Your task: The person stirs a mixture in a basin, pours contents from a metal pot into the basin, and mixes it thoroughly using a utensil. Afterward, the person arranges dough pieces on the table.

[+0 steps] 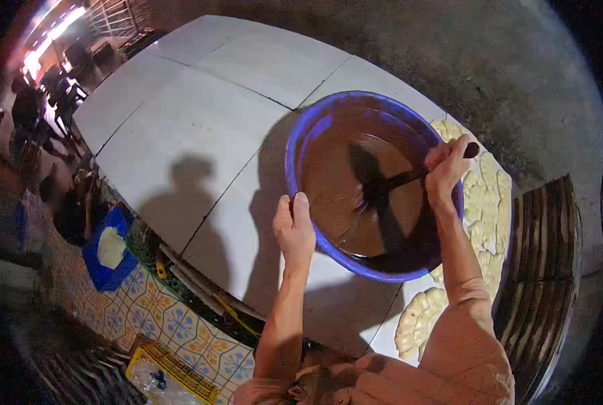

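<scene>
A round blue basin (292,155) of brown liquid (328,202) stands on the white tiled table. My left hand (294,223) is closed on its near-left rim, thumb on top. My right hand (446,169), over the far-right rim, is wrapped round a dark stick (402,179). The stick's rounded end pokes out past the fist, and its other end dips into the liquid near the middle; the submerged part is hidden. Ripples and dark shadows lie on the liquid. Right of the basin are pale, flattened dough pieces (480,209), with more dough (421,317) near my right forearm.
The white tiled table (213,88) extends to the left and bears my shadow. Stacked dark slatted boards (541,270) stand beyond its right edge. On the patterned floor (180,324) to the left are a blue bag (99,266) and a yellow crate (180,368).
</scene>
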A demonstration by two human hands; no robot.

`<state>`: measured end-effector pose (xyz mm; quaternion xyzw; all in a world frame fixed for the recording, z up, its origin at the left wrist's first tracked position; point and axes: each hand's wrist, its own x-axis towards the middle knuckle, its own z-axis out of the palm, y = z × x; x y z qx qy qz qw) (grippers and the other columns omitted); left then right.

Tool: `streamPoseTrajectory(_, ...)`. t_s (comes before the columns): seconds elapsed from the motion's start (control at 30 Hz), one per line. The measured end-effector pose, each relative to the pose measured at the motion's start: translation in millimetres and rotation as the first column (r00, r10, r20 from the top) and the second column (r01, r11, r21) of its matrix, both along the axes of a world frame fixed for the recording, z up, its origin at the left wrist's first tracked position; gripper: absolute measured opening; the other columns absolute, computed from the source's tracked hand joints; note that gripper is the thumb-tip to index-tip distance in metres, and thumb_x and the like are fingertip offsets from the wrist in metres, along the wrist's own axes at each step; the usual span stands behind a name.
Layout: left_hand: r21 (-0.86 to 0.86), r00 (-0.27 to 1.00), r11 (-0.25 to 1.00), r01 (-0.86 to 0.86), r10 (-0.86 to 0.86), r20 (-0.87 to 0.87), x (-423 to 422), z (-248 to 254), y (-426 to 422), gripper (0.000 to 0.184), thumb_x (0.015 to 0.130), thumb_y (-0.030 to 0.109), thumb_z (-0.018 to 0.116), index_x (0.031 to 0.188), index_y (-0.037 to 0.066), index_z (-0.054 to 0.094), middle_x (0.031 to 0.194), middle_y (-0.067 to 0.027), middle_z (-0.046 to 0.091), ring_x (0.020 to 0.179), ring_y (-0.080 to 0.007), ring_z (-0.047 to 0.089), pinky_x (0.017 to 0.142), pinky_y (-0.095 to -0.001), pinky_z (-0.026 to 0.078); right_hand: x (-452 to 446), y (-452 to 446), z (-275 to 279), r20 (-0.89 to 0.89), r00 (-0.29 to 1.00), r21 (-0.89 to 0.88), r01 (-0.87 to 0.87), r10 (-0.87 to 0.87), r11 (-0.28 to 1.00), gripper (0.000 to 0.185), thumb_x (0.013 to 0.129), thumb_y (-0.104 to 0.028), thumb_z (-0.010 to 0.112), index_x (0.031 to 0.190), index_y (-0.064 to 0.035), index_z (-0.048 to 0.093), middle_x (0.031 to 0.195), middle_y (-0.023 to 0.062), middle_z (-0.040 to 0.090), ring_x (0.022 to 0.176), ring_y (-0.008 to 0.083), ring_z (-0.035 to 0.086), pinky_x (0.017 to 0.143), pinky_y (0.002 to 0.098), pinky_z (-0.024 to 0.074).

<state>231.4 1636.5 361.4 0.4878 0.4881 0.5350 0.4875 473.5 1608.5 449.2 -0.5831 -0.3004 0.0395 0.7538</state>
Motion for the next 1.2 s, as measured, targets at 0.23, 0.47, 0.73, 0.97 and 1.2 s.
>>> streamPoseTrajectory(0.23, -0.039, 0.998, 0.999, 0.018, -0.016, 0.053, 4, -4, 0, 0.029, 0.090, 0.024, 0.052, 0.075, 0.000, 0.049, 0.060, -0.0068, 0.046, 0.057, -0.0155, 0.041, 0.055, -0.0333, 0.036, 1, -9, -30, 0.015, 0.999, 0.048, 0.029, -0.030, 0.998, 0.040, 0.090, -0.039, 0.054, 0.073, -0.0035, 0.053, 0.052, 0.0004, 0.041, 0.041, 0.0108, 0.036, 0.039, 0.0272, 0.0299)
streamPoseTrajectory(0.47, -0.019, 0.997, 1.000, 0.013, -0.012, 0.077, 3, -8, 4, 0.031, 0.089, 0.025, 0.053, 0.075, -0.002, 0.050, 0.061, -0.0085, 0.047, 0.059, -0.0167, 0.043, 0.057, -0.0334, 0.037, -35, -12, -32, 0.394, 0.899, -0.137, -0.150, 0.192, 0.979, 0.043, 0.095, -0.042, 0.043, 0.067, -0.0096, 0.046, 0.056, 0.0003, 0.045, 0.045, 0.0134, 0.039, 0.045, 0.0280, 0.0315)
streamPoseTrajectory(0.73, -0.064, 0.997, 0.996, 0.064, -0.060, 0.054, -10, -5, 41, 0.031, 0.088, 0.026, 0.054, 0.074, -0.001, 0.050, 0.060, -0.0029, 0.041, 0.059, -0.0113, 0.038, 0.055, -0.0306, 0.034, 66, 3, 12, 0.003, 0.997, -0.156, 0.082, -0.082, 0.984, 0.047, 0.094, -0.042, 0.044, 0.059, -0.0105, 0.043, 0.049, 0.0025, 0.040, 0.041, 0.0136, 0.039, 0.038, 0.0294, 0.0298)
streamPoseTrajectory(0.97, -0.064, 0.990, 0.992, 0.110, -0.103, 0.099, -7, 1, 47, 0.032, 0.089, 0.029, 0.054, 0.081, -0.003, 0.055, 0.069, -0.0018, 0.049, 0.068, -0.0114, 0.043, 0.062, -0.0297, 0.038, -19, 119, -15, 0.063, 0.954, -0.052, -0.289, 0.292, 0.956, 0.031, 0.090, -0.034, 0.054, 0.087, -0.0029, 0.055, 0.060, 0.0052, 0.052, 0.051, 0.0152, 0.048, 0.045, 0.0351, 0.0365)
streamPoseTrajectory(1.2, -0.059, 0.995, 0.996, 0.066, -0.062, 0.076, -8, -16, 52, 0.034, 0.089, 0.031, 0.054, 0.081, -0.002, 0.054, 0.070, -0.0013, 0.050, 0.068, -0.0118, 0.042, 0.063, -0.0319, 0.038, 26, -13, -12, 0.603, 0.765, -0.318, -0.027, 0.224, 0.948, 0.043, 0.093, -0.043, 0.044, 0.088, -0.0013, 0.055, 0.075, 0.0121, 0.055, 0.065, 0.0205, 0.054, 0.060, 0.0340, 0.0436)
